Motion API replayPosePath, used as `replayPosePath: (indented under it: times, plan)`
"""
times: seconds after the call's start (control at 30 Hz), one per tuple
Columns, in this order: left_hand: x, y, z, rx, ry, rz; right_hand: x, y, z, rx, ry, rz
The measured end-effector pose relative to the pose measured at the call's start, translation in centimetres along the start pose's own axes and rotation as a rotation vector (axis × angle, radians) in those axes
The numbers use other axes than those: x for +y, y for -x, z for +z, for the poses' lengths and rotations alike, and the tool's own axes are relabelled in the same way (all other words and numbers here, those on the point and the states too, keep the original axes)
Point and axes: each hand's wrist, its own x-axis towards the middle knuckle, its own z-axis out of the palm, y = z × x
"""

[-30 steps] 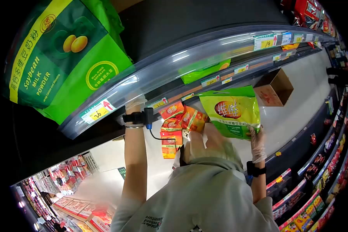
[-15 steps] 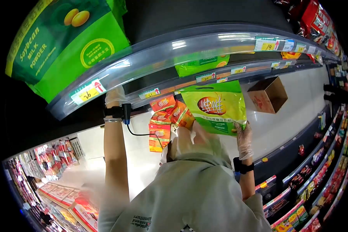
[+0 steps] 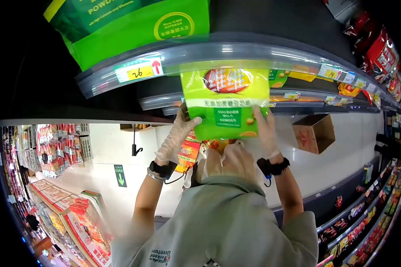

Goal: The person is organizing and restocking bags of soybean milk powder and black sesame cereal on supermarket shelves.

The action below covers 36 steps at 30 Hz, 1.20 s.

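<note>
A green bag of soybean milk powder (image 3: 225, 101) is held up between both gloved hands at the front of the shelves. My left hand (image 3: 177, 135) grips its lower left side, thumb on the front face. On its lower right side, my right hand (image 3: 266, 132) has its thumb on the front and its other fingers behind. The bag's top reaches the clear shelf edge strip (image 3: 236, 55) and overlaps the lower shelf. Red and orange packets (image 3: 188, 151) lie on the floor below, partly covered by my left hand and the bag.
Another large green soybean milk powder bag (image 3: 138, 33) stands on the upper shelf. An open cardboard box (image 3: 314, 133) sits on the floor to the right. A red and white display stand (image 3: 71, 218) is at lower left, and stocked shelves (image 3: 365, 213) line the lower right.
My left hand has left the shelf and taken hold of the bag's left side. The bag has moved up and left to the shelf front. The view has shifted.
</note>
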Motion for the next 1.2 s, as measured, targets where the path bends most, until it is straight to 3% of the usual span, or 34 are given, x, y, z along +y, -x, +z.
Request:
replayPosePath:
  times: [0.07,0.13,0.17,0.2,0.23,0.3,0.43,0.53,0.57,0.77,0.83,0.87,0.93,1.07,1.1,1.13,1.17,1.2]
  plan:
    - [2.3,0.0,-0.2,-0.005,-0.094,0.008,-2.3,-0.7,3.0,0.055,-0.188,0.089]
    - [2.4,-1.1,-1.4,-0.025,-0.120,0.035,1.7,-5.4,3.1,-0.158,-0.088,-0.111]
    - [4.0,-1.5,-1.6,0.036,-0.115,-0.012,0.6,-5.7,3.8,-0.200,-0.144,-0.098]
    - [3.9,-2.2,-2.1,0.079,-0.111,0.113,-0.5,-5.9,4.9,-0.243,-0.202,-0.084]
    - [2.2,-4.5,-4.1,0.075,-0.120,0.251,1.2,-7.6,5.6,-0.225,-0.144,-0.291]
    - [5.0,-5.0,-4.2,0.144,-0.251,0.265,0.6,-9.1,6.7,-0.246,-0.120,-0.275]
    - [7.1,-7.2,-4.6,0.182,-0.195,0.266,0.8,-12.2,8.1,-0.207,-0.017,-0.398]
    - [6.5,-9.9,-5.4,0.304,-0.120,0.428,1.2,-14.2,8.4,-0.126,0.038,-0.374]
    - [3.1,-12.9,-7.8,0.329,-0.090,0.538,1.4,-15.0,8.4,-0.134,0.034,-0.379]
    - [1.9,-13.6,-7.2,0.425,-0.187,0.582,2.5,-15.8,8.5,-0.093,0.130,-0.404]
    - [3.3,-11.4,-6.5,0.276,-0.243,0.245,2.2,-14.1,8.6,-0.103,0.136,-0.406]
    - [2.0,-11.9,-7.3,0.300,-0.277,0.196,2.3,-13.9,8.6,-0.163,0.004,-0.316]
    - [1.6,-11.1,-6.7,0.285,-0.113,0.287,1.9,-13.1,8.7,-0.240,-0.293,-0.199]
    - [1.1,-11.3,-7.1,0.261,-0.087,0.344,2.6,-13.4,8.7,-0.122,-0.052,-0.171]
    - [1.3,-11.0,-7.2,0.328,-0.230,0.340,3.2,-13.1,8.8,0.023,0.199,-0.334]
    - [0.7,-11.3,-7.0,0.368,-0.142,0.439,4.0,-12.7,8.8,0.164,0.451,-0.489]
    - [0.4,-11.4,-6.7,0.410,-0.054,0.536,4.7,-12.4,8.6,0.104,0.276,-0.548]
    - [0.0,-11.2,-6.6,0.403,-0.053,0.535,5.6,-11.9,8.7,0.198,0.358,-0.629]
